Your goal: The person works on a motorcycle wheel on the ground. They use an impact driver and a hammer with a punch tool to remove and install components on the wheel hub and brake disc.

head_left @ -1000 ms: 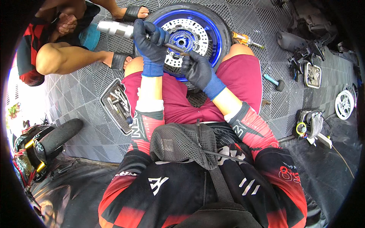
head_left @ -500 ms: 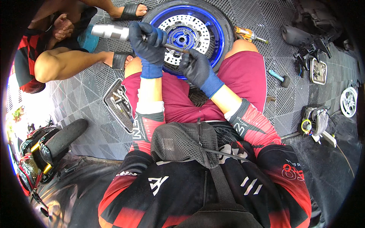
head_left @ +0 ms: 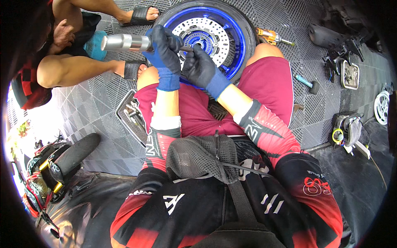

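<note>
And here's my left hand (head_left: 164,46), black glove, blue cuff, wrapped firmly round the silver tool (head_left: 124,43), its fat end poking out toward ten o'clock! Its dark shaft (head_left: 186,48) runs out the other side, and there's my right hand (head_left: 202,69) meeting it, thumb and fingertips pinching the tip; too dark and small to say whether a separate bit sits there. The whole line lies across the near left part of the wheel (head_left: 236,49), which is flat on the floor at twelve o'clock, blue rim and silver drilled disc (head_left: 222,41) facing up, just ahead of my knees.

Look round the dial: an orange power tool (head_left: 268,36) at one, right beside the tyre; a teal-handled mallet (head_left: 307,84) at two, a small metal tray (head_left: 343,76) of parts beyond it. At nine, a tool tray (head_left: 118,111) sits against my leg. Up at ten, a co-worker's hand (head_left: 64,34) hangs well apart from mine, near a teal container (head_left: 96,45).
</note>
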Motion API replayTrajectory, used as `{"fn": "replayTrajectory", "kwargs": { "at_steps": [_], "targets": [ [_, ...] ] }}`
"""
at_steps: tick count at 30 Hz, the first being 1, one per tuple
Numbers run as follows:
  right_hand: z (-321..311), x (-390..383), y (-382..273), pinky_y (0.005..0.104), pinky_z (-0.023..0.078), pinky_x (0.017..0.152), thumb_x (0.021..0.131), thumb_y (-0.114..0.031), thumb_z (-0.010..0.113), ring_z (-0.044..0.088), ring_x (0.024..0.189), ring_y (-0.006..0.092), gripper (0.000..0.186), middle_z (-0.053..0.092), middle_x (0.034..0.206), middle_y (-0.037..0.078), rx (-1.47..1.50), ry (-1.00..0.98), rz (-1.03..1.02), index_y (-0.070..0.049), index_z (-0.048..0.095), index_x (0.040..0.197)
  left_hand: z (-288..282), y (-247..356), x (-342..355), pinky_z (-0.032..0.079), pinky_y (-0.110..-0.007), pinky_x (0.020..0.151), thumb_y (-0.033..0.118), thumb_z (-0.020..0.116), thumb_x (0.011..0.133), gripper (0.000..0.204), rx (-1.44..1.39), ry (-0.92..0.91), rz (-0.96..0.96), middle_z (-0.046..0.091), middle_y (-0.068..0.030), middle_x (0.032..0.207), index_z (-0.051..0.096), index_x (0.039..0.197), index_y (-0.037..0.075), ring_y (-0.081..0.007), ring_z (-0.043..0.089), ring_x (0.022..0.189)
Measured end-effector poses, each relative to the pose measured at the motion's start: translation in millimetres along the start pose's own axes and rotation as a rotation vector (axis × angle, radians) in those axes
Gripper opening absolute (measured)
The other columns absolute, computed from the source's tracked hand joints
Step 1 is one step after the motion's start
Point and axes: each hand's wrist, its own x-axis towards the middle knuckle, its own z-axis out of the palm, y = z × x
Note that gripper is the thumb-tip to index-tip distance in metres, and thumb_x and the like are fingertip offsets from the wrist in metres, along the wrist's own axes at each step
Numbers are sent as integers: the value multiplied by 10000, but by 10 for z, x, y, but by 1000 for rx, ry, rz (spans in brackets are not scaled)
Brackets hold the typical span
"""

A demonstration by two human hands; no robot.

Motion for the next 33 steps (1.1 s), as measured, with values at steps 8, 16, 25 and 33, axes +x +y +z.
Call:
{"fn": "replayTrajectory", "kwargs": {
  "at_steps": [8, 16, 25, 33],
  "targets": [
    [256, 1025, -272, 237, 589, 565, 1026, -215, 470, 640, 591, 169, 284, 644, 753, 111, 55, -17, -144, -18, 584, 856, -228, -325, 464, 533, -332, 679, 181, 586, 968, 179, 167, -11, 101, 566, -76, 697, 533, 937, 13, -175, 574, 613],
    [-51, 1150, -164, 349, 621, 616, 1013, -255, 460, 673, 656, 219, 285, 659, 791, 124, 179, -69, -214, -29, 573, 880, -372, -451, 472, 547, -386, 729, 176, 596, 955, 159, 174, -61, -17, 542, -62, 690, 541, 946, 28, -175, 568, 624],
    [61, 932, -127, 331, 576, 719, 981, -165, 508, 658, 731, 211, 168, 668, 808, 87, 83, -37, -377, -44, 598, 908, -128, -498, 706, 555, -368, 688, 129, 615, 922, 124, 277, -174, -130, 527, -47, 684, 582, 919, 9, -151, 539, 601],
    [167, 241, 128, 301, 515, 590, 948, -181, 536, 594, 652, 150, 157, 616, 765, 38, -308, 304, -91, -50, 621, 965, -105, -578, 890, 382, -219, 473, 67, 643, 873, 71, 222, -364, -146, 536, -5, 631, 653, 863, -2, -72, 432, 493]
  ]
}}
